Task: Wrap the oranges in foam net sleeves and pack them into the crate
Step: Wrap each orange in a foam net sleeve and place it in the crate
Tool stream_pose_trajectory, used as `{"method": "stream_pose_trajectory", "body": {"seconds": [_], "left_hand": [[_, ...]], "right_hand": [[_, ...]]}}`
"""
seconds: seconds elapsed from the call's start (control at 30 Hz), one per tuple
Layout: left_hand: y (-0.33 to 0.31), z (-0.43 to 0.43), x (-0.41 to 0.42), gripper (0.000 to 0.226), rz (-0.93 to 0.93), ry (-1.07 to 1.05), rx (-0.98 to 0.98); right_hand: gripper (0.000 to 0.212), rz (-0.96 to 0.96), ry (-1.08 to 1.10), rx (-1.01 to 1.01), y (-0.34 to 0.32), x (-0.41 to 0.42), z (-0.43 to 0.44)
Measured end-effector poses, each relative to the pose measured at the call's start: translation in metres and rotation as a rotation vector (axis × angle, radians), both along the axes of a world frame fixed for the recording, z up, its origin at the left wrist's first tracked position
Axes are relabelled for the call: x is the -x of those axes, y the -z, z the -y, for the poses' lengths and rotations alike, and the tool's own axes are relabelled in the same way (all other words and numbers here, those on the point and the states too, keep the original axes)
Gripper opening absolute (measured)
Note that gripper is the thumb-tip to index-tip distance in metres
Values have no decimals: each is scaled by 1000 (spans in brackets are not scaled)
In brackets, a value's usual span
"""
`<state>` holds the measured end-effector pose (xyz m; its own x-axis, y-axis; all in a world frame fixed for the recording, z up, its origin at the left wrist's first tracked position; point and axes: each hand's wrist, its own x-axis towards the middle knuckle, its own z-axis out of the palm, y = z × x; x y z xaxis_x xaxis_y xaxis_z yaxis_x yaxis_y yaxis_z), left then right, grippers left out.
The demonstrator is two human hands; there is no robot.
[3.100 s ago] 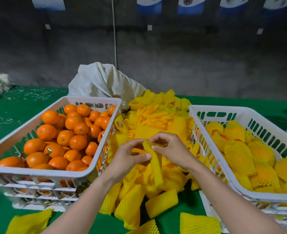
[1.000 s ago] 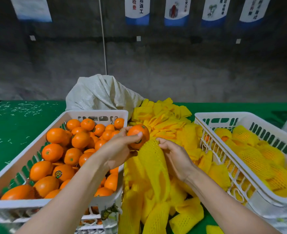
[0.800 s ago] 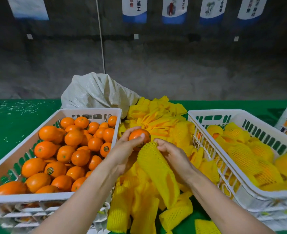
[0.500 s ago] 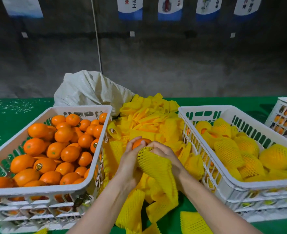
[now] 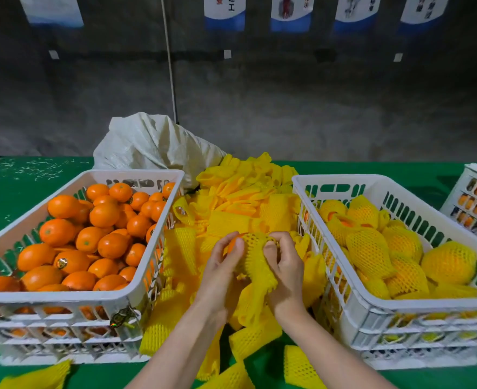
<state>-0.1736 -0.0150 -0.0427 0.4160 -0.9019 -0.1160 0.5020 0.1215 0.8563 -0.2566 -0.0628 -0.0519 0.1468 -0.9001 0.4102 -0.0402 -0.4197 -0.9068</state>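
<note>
Cupping the orange (image 5: 233,242), left hand (image 5: 220,276) grips it; right hand (image 5: 286,268) pinches the sleeve (image 5: 255,262) (tail pointing nearward) over it.

Round orange fruit (image 5: 232,242) half inside yellow foam net sleeve (image 5: 255,258), bare skin showing only at left edge; loose sleeve tail hangs below. Left hand (image 5: 220,273) holds fruit, right hand (image 5: 285,265) pinches sleeve mesh.

Bare glossy oranges (image 5: 102,214) heaped in white slotted plastic crate (image 5: 63,297), left.

Sleeved oranges (image 5: 372,251) lie in matching white crate (image 5: 400,307), right.

Loose pile of empty yellow sleeves (image 5: 245,203) between crates, some flattened.
</note>
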Motion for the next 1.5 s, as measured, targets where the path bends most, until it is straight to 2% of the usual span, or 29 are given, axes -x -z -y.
{"method": "stream_pose_trajectory", "body": {"seconds": [0.07,0.17,0.23,0.3,0.37,0.5,0.6,0.7,0.87,1.0,1.1,1.17,1.27,1.4,1.5], "left_hand": [[1,7,6,43,-86,-62,-18],[4,14,1,46,39,-119,-138],[6,13,-4,53,87,-98,-191],[7,13,-6,46,-7,-91,-205],[7,13,-2,43,-116,-14,-199],[5,15,2,48,-178,80,-182],[4,17,-1,53,-200,150,-146],[7,19,-6,62,-209,216,-97],[8,20,-9,29,-171,194,-77],[10,26,-7,26,-301,131,-61],[8,31,-4,31,-378,103,-60],[6,34,-4,36,-400,72,-66],[8,38,-5,30,-353,-61,-92],[11,43,-4,18,-190,-213,-144],[7,46,-6,21,-49,-293,-175]], "right_hand": [[17,-4,9,39,7,-3,-8],[15,35,-45,34,9,-1,-16],[28,142,-85,-161,6,3,-13],[25,278,-100,-461,-1,3,-6],[19,267,-76,-558,-7,5,1],[34,95,-43,-285,-12,7,16],[45,55,-60,-228,-9,4,25],[48,36,-105,-292,-11,2,32],[45,45,-184,-501,-13,0,40],[35,2,-162,-465,-11,-4,44],[28,137,-193,-524,-7,-6,37],[35,272,-243,-588,-2,-6,32],[36,226,-267,-637,7,-7,30],[44,211,-260,-491,15,-8,29],[44,263,-278,-498,14,-8,27]]}}
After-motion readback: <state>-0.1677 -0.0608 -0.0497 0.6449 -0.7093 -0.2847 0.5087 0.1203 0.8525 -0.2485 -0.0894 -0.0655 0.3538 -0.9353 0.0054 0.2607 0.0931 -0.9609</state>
